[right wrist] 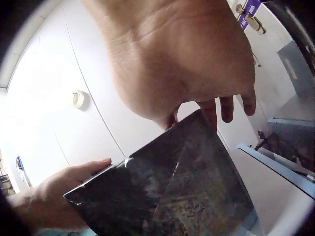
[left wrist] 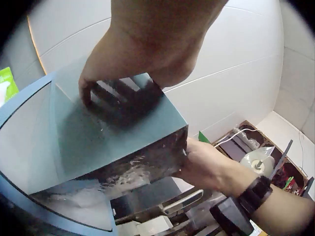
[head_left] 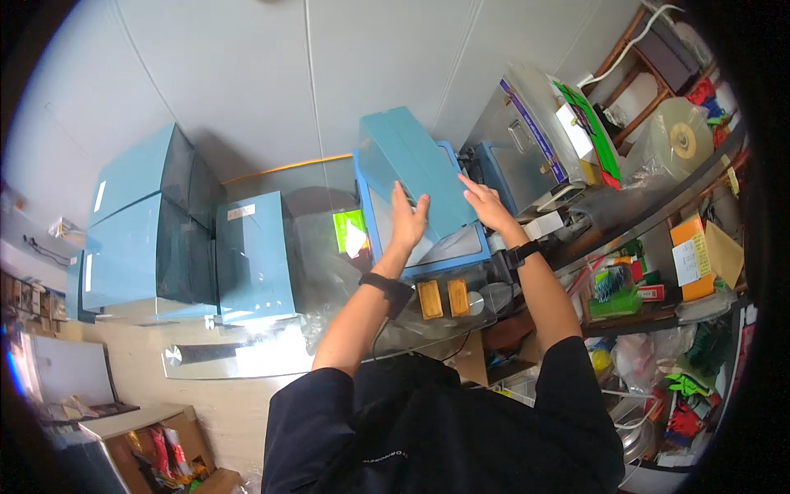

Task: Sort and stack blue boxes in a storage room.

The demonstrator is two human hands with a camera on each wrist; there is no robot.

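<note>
A blue-green box with a glossy film wrap tilts over a blue-rimmed flat frame in the head view. Along its left side lies my left hand, fingers pointing up and thumb held apart. My right hand touches the opposite side with extended fingers. Seen from the left wrist, the left hand rests on the box's shiny face, which mirrors dark fingers. In the right wrist view, the right hand's thumb meets the box edge near a corner, and two straight fingers hang away from it.
Several similar blue boxes stand at the left. A metal machine is at the right, beside a film roll. Two small yellowish blocks lie before the frame, and a green packet lies left of it. Cluttered shelves fill the right.
</note>
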